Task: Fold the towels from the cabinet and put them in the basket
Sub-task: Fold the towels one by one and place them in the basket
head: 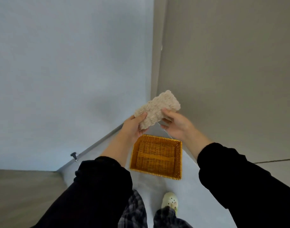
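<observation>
A small beige fluffy towel (157, 107), folded into a compact block, is held in the air above the floor. My left hand (134, 127) grips its lower left end with the thumb on top. My right hand (175, 124) pinches its right side between thumb and fingers. Below the towel, an orange wicker basket (178, 160) sits on the pale floor, and nothing lies inside it.
A pale blue wall (66, 71) stands on the left and a grey cabinet face (231, 71) on the right, meeting in a corner behind the towel. A black doorstop (73, 155) sits by the left skirting. My foot in a light clog (169, 201) stands before the basket.
</observation>
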Demonstrator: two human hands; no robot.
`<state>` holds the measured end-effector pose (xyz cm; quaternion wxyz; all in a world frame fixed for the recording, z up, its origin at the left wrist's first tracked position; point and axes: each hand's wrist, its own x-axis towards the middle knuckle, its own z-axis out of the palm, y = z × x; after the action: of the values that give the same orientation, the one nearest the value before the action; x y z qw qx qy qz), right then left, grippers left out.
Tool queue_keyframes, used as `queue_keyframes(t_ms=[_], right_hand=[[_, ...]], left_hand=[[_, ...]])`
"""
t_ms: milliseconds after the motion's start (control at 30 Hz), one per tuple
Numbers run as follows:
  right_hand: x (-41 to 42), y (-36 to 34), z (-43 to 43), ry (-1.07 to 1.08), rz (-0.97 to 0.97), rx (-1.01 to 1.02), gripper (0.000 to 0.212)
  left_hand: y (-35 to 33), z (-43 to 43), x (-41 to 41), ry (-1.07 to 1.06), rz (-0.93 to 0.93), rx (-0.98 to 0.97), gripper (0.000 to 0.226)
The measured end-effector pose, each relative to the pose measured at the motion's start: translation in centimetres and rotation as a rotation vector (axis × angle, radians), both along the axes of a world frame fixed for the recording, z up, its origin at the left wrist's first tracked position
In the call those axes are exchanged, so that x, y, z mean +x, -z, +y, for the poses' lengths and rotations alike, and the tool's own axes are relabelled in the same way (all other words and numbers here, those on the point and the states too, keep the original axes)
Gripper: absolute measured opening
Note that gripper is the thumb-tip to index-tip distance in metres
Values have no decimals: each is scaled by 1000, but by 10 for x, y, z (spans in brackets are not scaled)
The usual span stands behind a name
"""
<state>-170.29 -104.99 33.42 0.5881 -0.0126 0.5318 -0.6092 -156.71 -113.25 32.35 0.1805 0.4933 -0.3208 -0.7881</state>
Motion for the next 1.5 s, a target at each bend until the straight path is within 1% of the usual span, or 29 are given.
queue_keyframes(t_ms=[33,133,233,333,367,400,467,500,567,600,633,667,700,733,800,867,933,1033,1133,1233,1300,1333,1367,1433,1467,1500], right_hand=[[-2,16,-9,11,-6,12,18],[-9,72,-35,91,-35,53,10],[-16,152,-63,140,-24,102,9],[-18,239,-85,210,22,189,9],[-19,276,-92,250,36,223,11],[-20,314,-97,289,75,266,19],[-21,374,-98,325,184,371,33],[-20,408,-98,313,239,400,36],[-18,465,-95,251,322,412,31],[-17,485,-94,230,334,399,27],[-17,508,-92,218,344,386,25],[-19,528,-91,209,354,369,24],[-21,544,-90,197,367,359,25],[-23,562,-88,181,382,350,26],[-25,583,-85,117,433,341,23],[-28,602,-79,37,478,350,15],[-30,609,-72,-74,493,389,7],[-34,618,-61,-205,490,426,10],[-33,629,-45,-241,466,449,13],[-35,639,-42,-244,474,490,24],[-35,642,-50,-254,478,488,22],[-35,643,-56,-259,482,482,22],[-34,644,-61,-269,487,471,24],[-30,645,-75,-276,505,440,31],[-28,645,-82,-274,517,426,34],[-25,647,-89,-276,519,410,34]], left_hand=[[15,-8,-5,26,-15,7,38],[67,-33,-15,99,-59,-3,34],[147,-64,-29,155,-121,-40,37],[238,-88,-34,220,-228,-112,36],[274,-94,-32,243,-279,-122,38],[312,-99,-27,268,-360,-141,40],[378,-104,-10,355,-567,-229,47],[414,-104,-1,423,-663,-271,54],[473,-100,12,563,-815,-258,75],[495,-99,15,633,-867,-242,80],[516,-97,16,718,-919,-258,75],[537,-98,13,795,-972,-311,59],[550,-100,10,851,-1017,-401,41],[566,-103,7,878,-1040,-509,30],[585,-112,0,935,-1051,-698,23],[595,-125,-11,1029,-1093,-825,20],[598,-143,-25,1097,-1120,-899,24],[601,-177,-57,1180,-1088,-1047,34],[607,-195,-93,1196,-935,-1210,36],[611,-189,-117,1038,-733,-1380,36],[613,-182,-122,973,-668,-1428,41],[613,-182,-121,982,-645,-1434,45],[613,-183,-113,1014,-657,-1435,51],[612,-193,-89,1054,-786,-1427,65],[614,-197,-74,1020,-865,-1416,72],[613,-199,-56,930,-930,-1378,79]])
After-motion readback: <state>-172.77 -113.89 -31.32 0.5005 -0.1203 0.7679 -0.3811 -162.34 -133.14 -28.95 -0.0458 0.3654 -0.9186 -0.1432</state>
